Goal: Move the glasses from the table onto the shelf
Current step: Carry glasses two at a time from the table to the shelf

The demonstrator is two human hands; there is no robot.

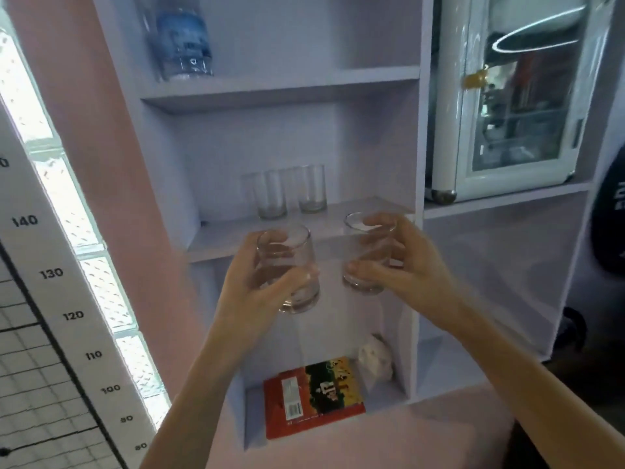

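My left hand (252,282) grips a clear glass (292,262), held in the air just in front of the middle shelf (233,236) of a pale lilac shelf unit. My right hand (411,265) grips a second clear glass (367,247), its rim level with the shelf's front edge. Both glasses are upright and a small gap separates them. At the back of that shelf stand two more clear glasses, one at the left (267,196) and one at the right (311,189). The table is out of view.
A blue-labelled water bottle (184,38) stands on the shelf above. A red and yellow book (314,399) and a crumpled white thing (375,355) lie in the lower compartment. A small glass-door fridge (507,96) sits at the right. A height-scale wall (50,272) runs along the left.
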